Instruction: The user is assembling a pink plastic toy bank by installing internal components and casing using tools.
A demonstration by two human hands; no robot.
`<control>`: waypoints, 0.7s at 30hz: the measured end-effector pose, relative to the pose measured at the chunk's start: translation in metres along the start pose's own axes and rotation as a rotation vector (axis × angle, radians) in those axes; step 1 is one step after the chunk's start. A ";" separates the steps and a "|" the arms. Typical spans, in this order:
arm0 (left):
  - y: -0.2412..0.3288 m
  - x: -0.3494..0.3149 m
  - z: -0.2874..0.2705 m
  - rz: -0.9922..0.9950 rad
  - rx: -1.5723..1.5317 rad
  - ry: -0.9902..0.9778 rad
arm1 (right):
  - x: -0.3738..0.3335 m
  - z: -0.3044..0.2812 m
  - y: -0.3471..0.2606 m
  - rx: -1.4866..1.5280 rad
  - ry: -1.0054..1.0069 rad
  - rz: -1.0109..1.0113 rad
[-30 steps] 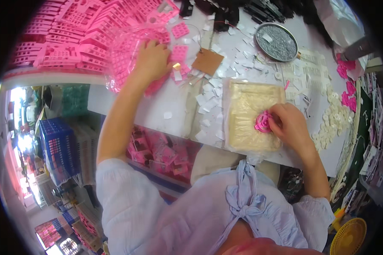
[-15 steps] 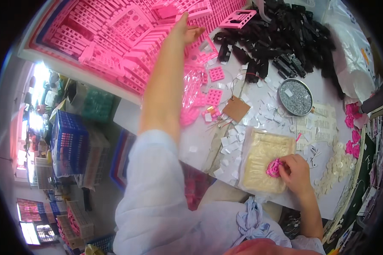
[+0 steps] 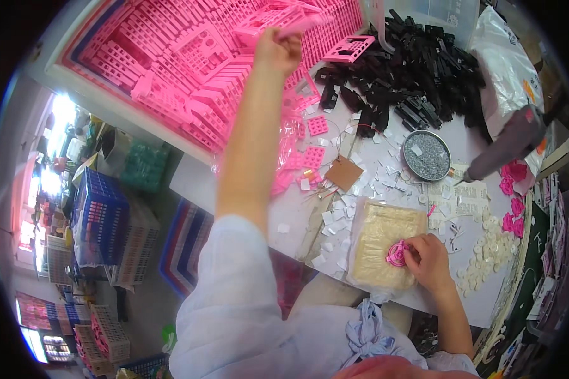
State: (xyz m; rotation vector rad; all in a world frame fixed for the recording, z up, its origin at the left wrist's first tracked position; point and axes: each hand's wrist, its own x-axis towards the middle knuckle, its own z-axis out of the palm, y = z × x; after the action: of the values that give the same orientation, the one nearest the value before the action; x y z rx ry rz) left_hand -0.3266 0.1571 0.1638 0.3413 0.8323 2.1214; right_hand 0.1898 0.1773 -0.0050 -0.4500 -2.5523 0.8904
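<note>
My left arm is stretched out to the far side, over a crate packed with pink plastic panels. My left hand has its fingers closed on a pink plastic panel, seen edge-on and smeared by motion. Near me lies a cream pad wrapped in clear plastic. On its right part sits a small round pink plastic part with openings in it. My right hand pinches this part at its right side, the fingertips partly hidden.
A heap of black parts fills the far right. Closer stand a round tin of small grey metal pieces and a dark electric screwdriver. White discs, a brown square and pink button pads lie about.
My left hand has drawn back slightly and now has a pink panel raised from the crate. The screwdriver shows more fully at the right as the view shifts. My right hand stays on the round part.
</note>
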 end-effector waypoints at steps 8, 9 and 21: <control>-0.173 -0.266 -0.018 -0.091 0.570 -0.200 | 0.008 -0.006 -0.018 0.887 0.148 0.281; -0.185 -0.296 -0.017 -0.098 0.557 -0.253 | 0.023 -0.001 -0.027 1.080 0.037 0.313; -0.245 -0.363 0.010 -0.753 0.058 -0.434 | 0.001 -0.006 -0.051 0.514 0.483 -0.053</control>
State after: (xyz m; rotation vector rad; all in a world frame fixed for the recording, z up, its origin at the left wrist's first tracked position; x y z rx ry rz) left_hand 0.0536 -0.0082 0.0228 0.4177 0.6284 1.2647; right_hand 0.1834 0.1429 0.0322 -0.3764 -1.8109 1.1989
